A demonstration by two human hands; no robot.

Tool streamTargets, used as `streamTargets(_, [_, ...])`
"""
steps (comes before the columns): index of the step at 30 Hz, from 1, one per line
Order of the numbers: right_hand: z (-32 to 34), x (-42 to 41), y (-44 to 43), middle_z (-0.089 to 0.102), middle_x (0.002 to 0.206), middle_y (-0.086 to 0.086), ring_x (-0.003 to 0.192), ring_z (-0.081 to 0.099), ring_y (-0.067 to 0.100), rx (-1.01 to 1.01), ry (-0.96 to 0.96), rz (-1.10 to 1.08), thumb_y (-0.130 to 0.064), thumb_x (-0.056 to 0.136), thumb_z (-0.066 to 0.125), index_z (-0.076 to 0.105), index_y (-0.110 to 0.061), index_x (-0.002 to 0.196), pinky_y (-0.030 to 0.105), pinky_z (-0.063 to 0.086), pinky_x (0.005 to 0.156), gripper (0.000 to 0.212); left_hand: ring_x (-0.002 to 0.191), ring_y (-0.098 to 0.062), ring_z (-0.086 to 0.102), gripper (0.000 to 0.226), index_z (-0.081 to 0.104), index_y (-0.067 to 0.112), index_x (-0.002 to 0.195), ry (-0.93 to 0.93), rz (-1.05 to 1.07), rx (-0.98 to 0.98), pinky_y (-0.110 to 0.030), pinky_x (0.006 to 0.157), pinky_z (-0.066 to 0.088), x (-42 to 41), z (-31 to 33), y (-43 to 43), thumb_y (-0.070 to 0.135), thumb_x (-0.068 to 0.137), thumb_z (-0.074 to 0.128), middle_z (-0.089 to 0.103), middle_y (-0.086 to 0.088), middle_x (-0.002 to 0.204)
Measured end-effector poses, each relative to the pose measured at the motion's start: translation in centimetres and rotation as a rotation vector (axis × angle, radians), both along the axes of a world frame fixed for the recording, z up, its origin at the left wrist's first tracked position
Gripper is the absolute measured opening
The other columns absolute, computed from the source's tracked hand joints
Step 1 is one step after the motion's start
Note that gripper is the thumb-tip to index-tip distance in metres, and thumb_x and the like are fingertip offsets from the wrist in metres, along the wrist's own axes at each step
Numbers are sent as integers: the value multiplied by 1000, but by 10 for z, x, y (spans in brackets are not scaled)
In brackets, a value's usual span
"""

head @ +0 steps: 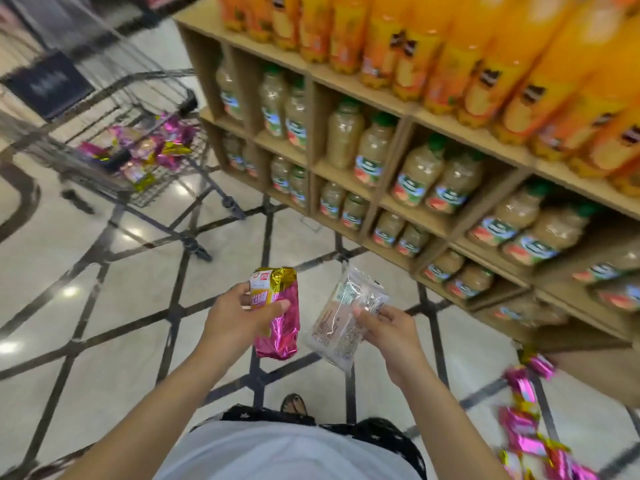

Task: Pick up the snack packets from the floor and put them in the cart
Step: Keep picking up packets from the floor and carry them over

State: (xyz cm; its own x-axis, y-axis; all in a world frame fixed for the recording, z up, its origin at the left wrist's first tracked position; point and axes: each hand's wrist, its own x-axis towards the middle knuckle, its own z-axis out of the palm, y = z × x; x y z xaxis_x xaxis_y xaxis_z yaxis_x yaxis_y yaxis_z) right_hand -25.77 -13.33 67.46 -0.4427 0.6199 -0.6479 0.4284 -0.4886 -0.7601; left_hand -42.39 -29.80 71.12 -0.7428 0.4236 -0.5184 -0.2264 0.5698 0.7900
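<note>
The cart [152, 76] is well away from me, up on my left, so if I throw from here a packet could miss and drop back on the floor [104, 306] — I should walk closer first. The pink packet [277, 327] is shiny and I hold it near its top, so it could slip out when I move. The clear packet [343, 327] hangs from a pinch at one side, and I think it could slide out too. The floor packets [523, 420] lie by my right side, near the shelf [349, 81] — I could step on them and squash them if I don't look down. My left hand [235, 320] is curled round the pink packet, thumb on the front. My right hand [391, 334] pinches the clear packet, thumb on top. Both packets are up in the air in front of me, just beside each other, not in the cart yet. The cart packets [152, 147] are in there already.
</note>
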Motion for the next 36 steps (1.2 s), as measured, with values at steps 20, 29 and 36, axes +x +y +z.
streamTargets(20, [38,-398,129,70,87,-1,83,68,13,40,37,526,-20,84,77,63,-14,86,24,55,74,15,74,-15,70,40,67,15,112,4,601,45,-22,56,52,-299,26,47,31,78,80,72,-1,92])
streamTargets(29, [71,-587,161,54,47,-11,40,54,-3,38,105,669,-10,90,68,44,-13,62,12,44,43,37,79,-5,65,21,60,34,90,94,791,87,-23,66,52,-426,51,77,33,80,78,66,10,92])
streamTargets(36, [61,-714,120,62,68,-5,68,66,4,13,112,673,-15,88,71,51,-14,67,20,56,71,29,64,-7,70,27,69,24,102,103,850,61,-20,57,52,-544,35,25,34,79,79,75,3,91])
